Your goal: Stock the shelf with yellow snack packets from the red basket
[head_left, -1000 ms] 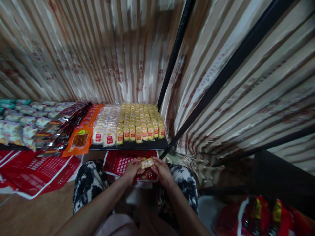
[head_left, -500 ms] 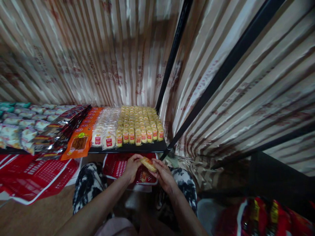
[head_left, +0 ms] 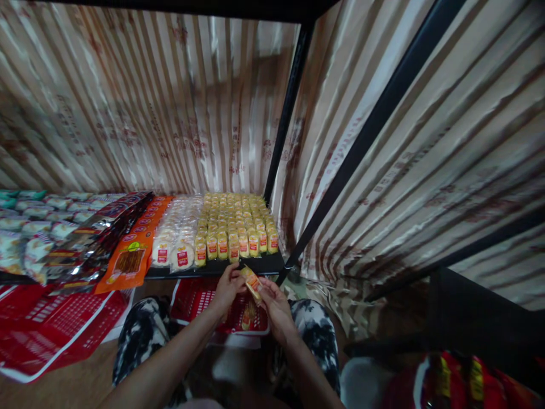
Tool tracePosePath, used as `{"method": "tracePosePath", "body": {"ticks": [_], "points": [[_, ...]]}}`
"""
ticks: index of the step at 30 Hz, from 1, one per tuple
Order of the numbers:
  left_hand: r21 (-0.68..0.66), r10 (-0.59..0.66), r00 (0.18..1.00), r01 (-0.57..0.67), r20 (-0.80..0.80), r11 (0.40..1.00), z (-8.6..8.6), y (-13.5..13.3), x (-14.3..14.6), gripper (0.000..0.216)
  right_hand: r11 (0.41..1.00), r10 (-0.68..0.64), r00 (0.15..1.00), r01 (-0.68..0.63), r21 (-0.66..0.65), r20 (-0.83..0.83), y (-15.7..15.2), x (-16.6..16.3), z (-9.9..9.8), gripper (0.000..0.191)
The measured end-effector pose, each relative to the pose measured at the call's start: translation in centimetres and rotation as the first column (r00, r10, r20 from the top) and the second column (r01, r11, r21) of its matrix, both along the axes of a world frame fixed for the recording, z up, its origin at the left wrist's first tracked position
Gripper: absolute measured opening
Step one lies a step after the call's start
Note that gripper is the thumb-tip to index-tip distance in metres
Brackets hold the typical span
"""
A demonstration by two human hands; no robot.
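Note:
Between my two hands is a small yellow wrapped snack cake (head_left: 252,282) with a red and orange label facing up. My left hand (head_left: 228,289) pinches its left end, just in front of the shelf edge. The fingers of my right hand (head_left: 275,304) grip its right end. Behind them, rows of like yellow packaged cakes (head_left: 234,233) stand on the black shelf (head_left: 259,264). Beneath my hands sits a red basket (head_left: 193,301) with at least one more yellow pack (head_left: 248,316) inside, partly hidden by my hands.
Left along the shelf lie round white wrapped cakes (head_left: 182,255), an orange snack bag (head_left: 130,261), dark shiny bags (head_left: 93,238) and white packets (head_left: 38,244). Another red basket (head_left: 55,335) is at lower left. Black posts (head_left: 340,182) slant at right, with red packages (head_left: 460,378) below.
The yellow snack cake has been turned so its label faces up, and both hands hold it closer to the shelf edge. The view has tilted slightly upward.

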State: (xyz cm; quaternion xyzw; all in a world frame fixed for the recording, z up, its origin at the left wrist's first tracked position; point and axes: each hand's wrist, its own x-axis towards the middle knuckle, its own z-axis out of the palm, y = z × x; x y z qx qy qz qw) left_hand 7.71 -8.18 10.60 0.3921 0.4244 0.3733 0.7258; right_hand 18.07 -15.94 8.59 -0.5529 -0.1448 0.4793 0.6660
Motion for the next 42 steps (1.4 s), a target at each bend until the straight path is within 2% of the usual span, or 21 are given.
{"method": "tracePosePath", "body": {"ticks": [3, 5, 6, 9, 11, 13, 15, 22, 25, 29, 34, 37, 42], "points": [[0.070, -0.054, 0.993, 0.062, -0.101, 0.996, 0.3, 0.5, 1.3, 0.023, 0.999, -0.004, 0.996, 0.000, 0.037, 0.090, 0.6, 0.1, 0.0, 0.044], [0.155, -0.064, 0.988, 0.086, -0.139, 0.984, 0.5, 0.9, 2.3, 0.018, 1.000, -0.021, 0.965, 0.019, 0.011, 0.262, 0.9, 0.5, -0.1, 0.041], [0.211, -0.052, 0.985, 0.087, -0.166, 0.974, 0.6, 1.2, 2.8, 0.018, 0.999, -0.045, 0.922, 0.051, -0.004, 0.385, 1.0, 0.7, -0.1, 0.040], [0.407, 0.054, 0.955, 0.072, -0.291, 0.911, 1.0, 2.0, 4.1, 0.024, 0.989, -0.118, 0.667, 0.142, 0.030, 0.735, 1.1, 1.3, -0.3, 0.042], [0.513, 0.122, 0.921, 0.093, -0.371, 0.853, 1.4, 2.5, 4.9, 0.026, 0.988, -0.134, 0.521, 0.139, 0.071, 0.843, 1.2, 1.4, -0.5, 0.043], [0.580, 0.138, 0.894, 0.153, -0.426, 0.800, 1.7, 3.1, 5.8, 0.027, 0.992, -0.109, 0.483, 0.104, 0.067, 0.869, 1.5, 1.5, -1.0, 0.045], [0.617, 0.128, 0.875, 0.219, -0.468, 0.756, 2.1, 3.5, 6.7, 0.031, 0.996, -0.078, 0.489, 0.078, 0.045, 0.869, 1.9, 1.6, -1.7, 0.046], [0.655, 0.163, 0.766, 0.394, -0.621, 0.645, 2.6, 4.6, 9.1, 0.036, 0.995, -0.052, 0.471, 0.095, 0.007, 0.880, 3.4, 2.9, -3.2, 0.052], [0.628, 0.133, 0.757, 0.415, -0.639, 0.658, 2.2, 5.0, 9.8, 0.038, 0.995, -0.047, 0.456, 0.102, 0.000, 0.889, 4.0, 3.5, -3.3, 0.054], [0.637, 0.096, 0.804, 0.385, -0.587, 0.668, 1.2, 5.4, 10.3, 0.039, 0.996, -0.051, 0.369, 0.088, 0.020, 0.928, 4.8, 4.2, -3.6, 0.057], [0.665, 0.091, 0.830, 0.371, -0.551, 0.648, 0.5, 5.3, 9.8, 0.046, 0.996, -0.020, 0.296, 0.088, -0.006, 0.955, 5.3, 4.6, -4.3, 0.058], [0.688, 0.077, 0.850, 0.365, -0.521, 0.627, 0.5, 4.3, 9.0, 0.042, 0.995, -0.038, 0.273, 0.099, 0.012, 0.961, 5.3, 4.6, -4.8, 0.057], [0.644, -0.065, 0.883, 0.388, -0.465, 0.659, 0.1, 3.0, 8.2, 0.035, 0.995, -0.069, 0.254, 0.082, 0.050, 0.965, 5.6, 4.6, -5.7, 0.051]]}}
